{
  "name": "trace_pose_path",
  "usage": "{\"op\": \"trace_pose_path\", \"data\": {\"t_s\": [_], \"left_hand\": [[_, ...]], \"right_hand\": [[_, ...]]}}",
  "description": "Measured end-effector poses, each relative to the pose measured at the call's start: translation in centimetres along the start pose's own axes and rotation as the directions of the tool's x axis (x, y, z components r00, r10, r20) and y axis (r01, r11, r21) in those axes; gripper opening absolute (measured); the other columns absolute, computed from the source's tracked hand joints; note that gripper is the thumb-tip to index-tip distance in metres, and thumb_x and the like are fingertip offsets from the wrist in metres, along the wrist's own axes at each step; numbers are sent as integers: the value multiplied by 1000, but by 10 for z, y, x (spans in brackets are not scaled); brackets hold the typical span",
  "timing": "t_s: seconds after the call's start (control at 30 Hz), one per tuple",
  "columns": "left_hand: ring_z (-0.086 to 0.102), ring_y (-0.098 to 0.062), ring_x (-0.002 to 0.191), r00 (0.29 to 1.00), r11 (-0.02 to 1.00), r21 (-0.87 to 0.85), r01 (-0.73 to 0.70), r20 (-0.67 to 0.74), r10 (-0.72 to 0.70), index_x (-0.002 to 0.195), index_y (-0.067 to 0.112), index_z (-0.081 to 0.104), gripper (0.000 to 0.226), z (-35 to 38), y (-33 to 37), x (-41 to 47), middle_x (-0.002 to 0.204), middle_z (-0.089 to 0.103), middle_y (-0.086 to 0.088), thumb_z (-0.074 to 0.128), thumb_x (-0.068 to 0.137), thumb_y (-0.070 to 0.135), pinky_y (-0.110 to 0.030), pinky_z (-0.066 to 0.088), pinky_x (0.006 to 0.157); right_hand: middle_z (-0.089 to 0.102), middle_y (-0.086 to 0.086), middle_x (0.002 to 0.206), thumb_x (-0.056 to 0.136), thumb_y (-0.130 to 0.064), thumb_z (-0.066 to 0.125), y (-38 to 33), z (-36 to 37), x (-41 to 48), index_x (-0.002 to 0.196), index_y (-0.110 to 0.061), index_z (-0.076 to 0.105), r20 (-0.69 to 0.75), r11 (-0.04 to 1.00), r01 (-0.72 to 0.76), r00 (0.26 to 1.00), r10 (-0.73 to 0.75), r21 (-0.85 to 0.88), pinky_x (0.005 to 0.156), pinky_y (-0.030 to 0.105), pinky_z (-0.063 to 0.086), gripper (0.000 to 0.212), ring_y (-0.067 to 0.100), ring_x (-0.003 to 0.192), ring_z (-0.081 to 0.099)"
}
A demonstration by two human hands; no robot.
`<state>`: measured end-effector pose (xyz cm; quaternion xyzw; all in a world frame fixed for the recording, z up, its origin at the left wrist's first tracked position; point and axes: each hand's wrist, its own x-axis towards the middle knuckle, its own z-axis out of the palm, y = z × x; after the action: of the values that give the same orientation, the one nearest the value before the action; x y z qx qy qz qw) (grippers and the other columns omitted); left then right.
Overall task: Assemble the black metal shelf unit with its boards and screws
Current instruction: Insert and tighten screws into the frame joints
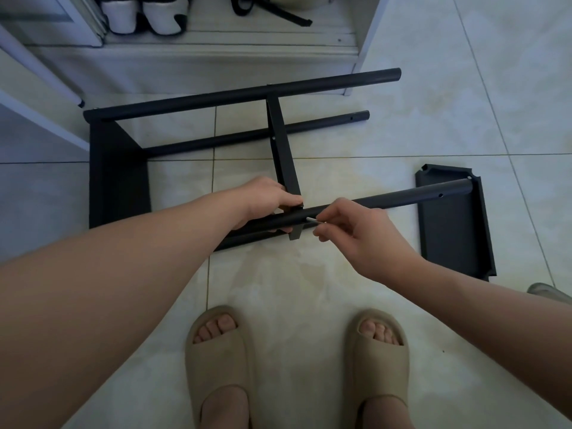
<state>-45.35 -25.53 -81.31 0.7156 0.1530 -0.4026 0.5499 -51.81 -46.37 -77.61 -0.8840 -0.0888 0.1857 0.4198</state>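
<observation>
Black shelf frame (117, 181) on its side on the floor (309, 289), both hands on it.
Left hand (266, 199) grip wraps the near tube (402, 198) at the cross board (281, 150) joint. Right hand (362, 233) grip pinches a small silver piece (313, 220) against that tube, just beside the left grip. A loose board (455, 230) lies further right.

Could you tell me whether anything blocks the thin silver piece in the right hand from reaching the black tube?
Nothing visible does: the thin silver metal piece, pinched by the right hand, meets the black round metal tube, which the left hand grips.
</observation>
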Motion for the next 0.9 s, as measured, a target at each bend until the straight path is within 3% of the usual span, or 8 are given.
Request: {"op": "trace_pose_path", "data": {"t_s": [0.2, 0.27, 0.33, 0.5, 0.57, 0.7, 0.83, 0.9], "left_hand": [[76, -25, 86, 991, 986, 168, -11, 134, -12, 114, 3, 67, 27, -13, -2, -6, 100, 77, -14, 68, 87, 4, -35, 59, 74], [76, -20, 82, 987, 974, 218, -64, 161, 29, 111, 8, 68, 27, -14, -6, -8, 96, 78, -6, 73, 85, 3, -29, 56, 66], [74, -16, 75, 987, 965, 241, -105, 144, 72, 106, 15, 69, 23, -12, -11, -8, 88, 78, 3, 77, 85, 8, -27, 53, 65], [71, -14, 73, 988, 956, 261, -137, 101, 114, 99, 20, 73, 15, -10, -19, -5, 90, 78, 1, 77, 86, 13, -46, 56, 89], [71, -14, 72, 988, 954, 263, -141, 103, 118, 99, 21, 73, 14, -9, -19, -7, 90, 78, 0, 77, 87, 14, -47, 56, 88], [69, -12, 70, 987, 955, 262, -139, 117, 112, 101, 24, 74, 15, -9, -16, -12, 86, 76, 6, 75, 89, 15, -35, 51, 78], [73, -18, 77, 992, 963, 239, -122, 68, 108, 106, 18, 73, 24, -7, -14, -14, 93, 78, 1, 79, 84, 13, -46, 56, 93], [74, -18, 75, 993, 965, 238, -112, 4, 114, 104, 13, 73, 28, -6, -16, -15, 89, 78, -3, 85, 78, 14, -47, 57, 93]], "right_hand": [[74, -10, 80, 97, -21, 65, -2, 5, 5, 93, -19, 65, 40, 999, -14, 999, 15, -33, 72, 31, 53, 4, 8, 77, 69], [74, -9, 80, 97, -20, 65, -2, 6, 3, 94, -18, 65, 19, 999, 2, 1000, -1, -43, 72, 30, 53, 4, 7, 77, 69], [73, -9, 79, 96, -20, 65, -2, 7, 2, 93, -19, 65, 0, 999, 4, 1000, -4, -48, 70, 28, 52, 3, 6, 77, 68], [72, -11, 78, 96, -21, 66, -2, 8, 1, 92, -19, 65, 0, 997, -3, 1000, 3, -82, 66, 23, 50, 4, 4, 76, 66], [72, -10, 78, 96, -21, 66, -2, 9, 1, 92, -20, 65, 10, 996, -6, 1000, 7, -88, 65, 20, 49, 4, 3, 76, 65], [72, -11, 78, 96, -22, 66, -2, 11, 2, 92, -21, 64, 15, 996, -1, 1000, 3, -88, 63, 15, 47, 5, 3, 76, 64], [72, -11, 79, 96, -21, 66, -2, 12, 3, 93, -21, 64, 10, 996, -2, 1000, 2, -92, 67, 18, 49, 3, 1, 77, 65], [72, -11, 78, 96, -21, 66, -2, 12, 3, 94, -20, 65, 5, 996, 0, 1000, 1, -85, 66, 16, 49, 3, 0, 77, 64]]}}
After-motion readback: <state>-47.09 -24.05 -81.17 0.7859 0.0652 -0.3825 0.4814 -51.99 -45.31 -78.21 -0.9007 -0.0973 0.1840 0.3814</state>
